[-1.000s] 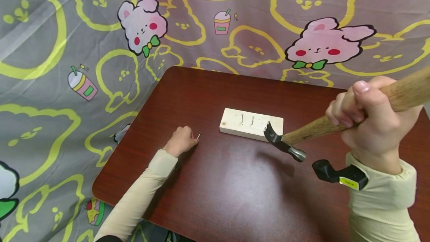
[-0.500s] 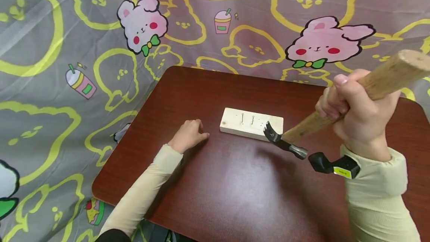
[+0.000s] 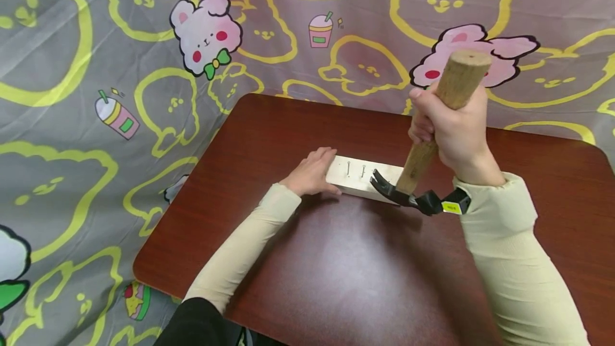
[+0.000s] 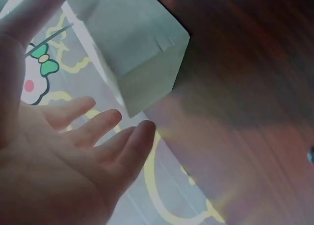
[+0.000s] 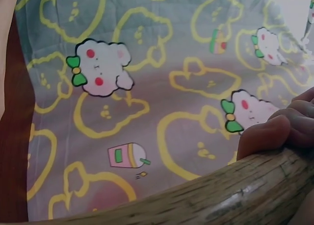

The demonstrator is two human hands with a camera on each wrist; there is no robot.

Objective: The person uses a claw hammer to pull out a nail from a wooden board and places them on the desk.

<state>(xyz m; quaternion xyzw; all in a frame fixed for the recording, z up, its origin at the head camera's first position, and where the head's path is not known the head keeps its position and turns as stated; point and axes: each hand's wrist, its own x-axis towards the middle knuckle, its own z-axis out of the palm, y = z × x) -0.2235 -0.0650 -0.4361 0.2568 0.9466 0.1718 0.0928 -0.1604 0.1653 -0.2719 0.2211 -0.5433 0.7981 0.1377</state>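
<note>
My left hand [image 3: 309,172] is at the left end of a pale wooden block [image 3: 356,179], its thumb along the near side. In the left wrist view the left hand [image 4: 73,156] has spread, relaxed fingers beside the block [image 4: 132,34]; whether they touch it is unclear. Two nails, a left nail [image 3: 348,168] and a right nail [image 3: 363,171], stand upright in the block's top. My right hand [image 3: 456,130] grips a claw hammer [image 3: 419,163] by its wooden handle. The head hangs low over the block's right end, claw pointing left; its striking face is hidden.
The block lies on a dark red-brown table [image 3: 288,260] with rounded corners. A patterned curtain [image 3: 269,20] hangs behind and left of it. A black wrist camera [image 3: 455,202] on the right sleeve sits close to the hammer head.
The left hand, which pinched a nail a second ago, has let it go and moved right to the block. The right hand has moved left, tilting the hammer handle more upright.
</note>
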